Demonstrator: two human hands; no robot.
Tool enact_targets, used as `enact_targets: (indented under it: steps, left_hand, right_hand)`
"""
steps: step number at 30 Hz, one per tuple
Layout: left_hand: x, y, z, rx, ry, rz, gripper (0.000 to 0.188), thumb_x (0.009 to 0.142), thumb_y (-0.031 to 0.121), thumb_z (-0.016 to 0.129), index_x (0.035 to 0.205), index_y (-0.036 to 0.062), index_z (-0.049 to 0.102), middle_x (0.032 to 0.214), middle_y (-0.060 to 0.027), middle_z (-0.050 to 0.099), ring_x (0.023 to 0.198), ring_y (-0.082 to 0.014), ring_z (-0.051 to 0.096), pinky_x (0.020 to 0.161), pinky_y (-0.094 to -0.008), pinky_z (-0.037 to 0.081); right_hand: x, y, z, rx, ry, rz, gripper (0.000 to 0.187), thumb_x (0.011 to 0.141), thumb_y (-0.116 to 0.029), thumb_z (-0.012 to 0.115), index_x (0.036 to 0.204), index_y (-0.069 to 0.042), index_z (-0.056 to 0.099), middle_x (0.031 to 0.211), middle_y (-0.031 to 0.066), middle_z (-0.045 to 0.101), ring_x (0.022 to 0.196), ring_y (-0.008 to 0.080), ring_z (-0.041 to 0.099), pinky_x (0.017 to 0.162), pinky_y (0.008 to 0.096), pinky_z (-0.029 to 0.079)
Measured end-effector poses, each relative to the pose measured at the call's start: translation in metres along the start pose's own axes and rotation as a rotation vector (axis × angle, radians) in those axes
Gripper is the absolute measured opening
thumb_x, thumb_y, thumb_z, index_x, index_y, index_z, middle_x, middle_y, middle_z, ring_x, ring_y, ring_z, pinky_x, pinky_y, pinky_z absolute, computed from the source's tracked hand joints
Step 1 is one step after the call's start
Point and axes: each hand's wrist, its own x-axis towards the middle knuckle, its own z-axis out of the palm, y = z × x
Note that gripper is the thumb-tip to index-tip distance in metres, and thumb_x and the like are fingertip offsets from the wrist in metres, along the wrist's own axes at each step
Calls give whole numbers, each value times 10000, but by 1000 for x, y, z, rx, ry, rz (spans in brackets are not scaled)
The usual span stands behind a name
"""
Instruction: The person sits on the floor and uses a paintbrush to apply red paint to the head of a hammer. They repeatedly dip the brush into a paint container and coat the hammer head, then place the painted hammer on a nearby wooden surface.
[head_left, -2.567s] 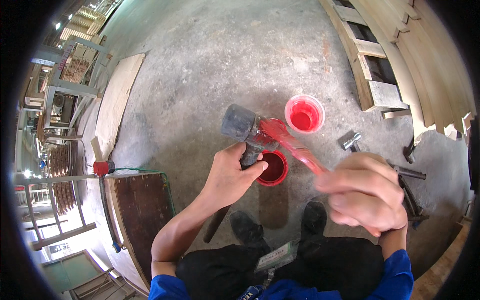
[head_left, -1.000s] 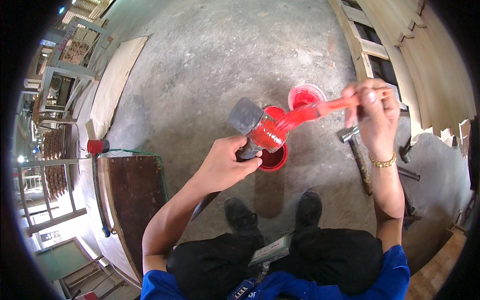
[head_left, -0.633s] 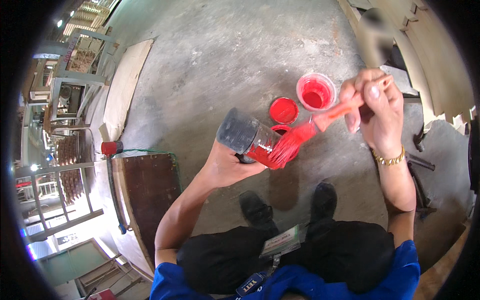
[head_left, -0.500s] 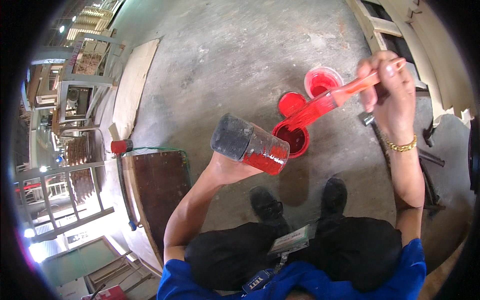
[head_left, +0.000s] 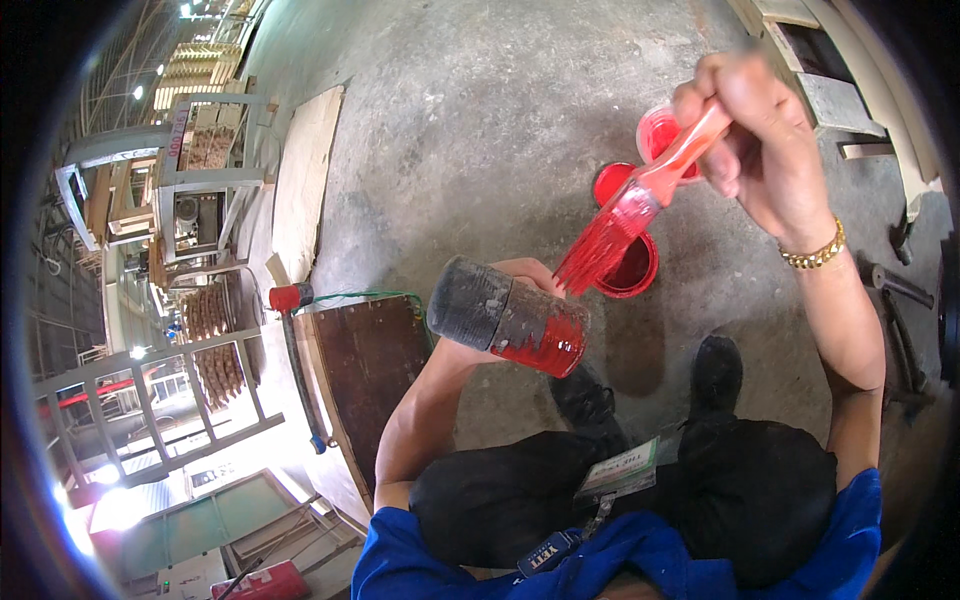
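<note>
My left hand [head_left: 478, 352] is wrapped round a thick dark cylindrical piece [head_left: 468, 302], shaped like a mallet head. Its lower right end is coated in wet-looking red paint; most of my fingers are hidden behind it. My right hand [head_left: 765, 130] grips the handle of a flat paintbrush [head_left: 655, 180], whose bristles are loaded with red. The bristle tips point down and left, close to the cylinder's painted end; whether they touch it I cannot tell. Behind the bristles on the floor stands an open can of red paint [head_left: 650, 285].
A red-smeared round lid [head_left: 611, 182] and a pale tub with red paint [head_left: 655, 130] lie beyond the can. To the left, a red-headed hammer [head_left: 288, 298] leans by a brown wooden box [head_left: 365, 350]. More hammers [head_left: 900, 285] lie at the right.
The brush has swung from over the paint can toward the cylinder's painted end, its handle now steeper. My view has shifted, and the cylinder shows more of its red side.
</note>
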Motion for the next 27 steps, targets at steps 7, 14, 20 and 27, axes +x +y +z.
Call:
enact_targets:
  steps: [7,14,20,27]
  left_hand:
    - [14,0,1,-120,-42,142,292,625,139,774,835,-8,633,878,-100,620,777,-169,601,682,-276,472]
    - [7,1,11,-264,32,-102,343,624,101,780,917,11,626,890,-99,628,792,-174,601,695,-289,474]
    - [7,0,17,-295,43,-198,427,606,29,784,993,23,605,910,-73,626,804,-161,599,718,-292,473]
    - [2,-9,16,-452,-19,-313,489,694,95,761,1120,20,532,979,-81,618,897,-169,603,775,-324,490]
  right_hand:
    - [-13,-4,23,41,-109,100,297,948,-324,481,894,-32,474,780,104,608,406,29,429,338,146,347]
    - [-3,-13,5,54,9,49,320,956,-304,452,892,1,522,694,96,583,408,40,425,375,171,337]
    - [-16,-12,28,-65,-123,-25,281,959,-258,452,909,16,487,738,151,604,412,47,423,417,190,383]
    - [1,-16,0,-37,57,-65,264,963,-272,448,862,-28,456,775,115,585,439,31,412,408,157,351]
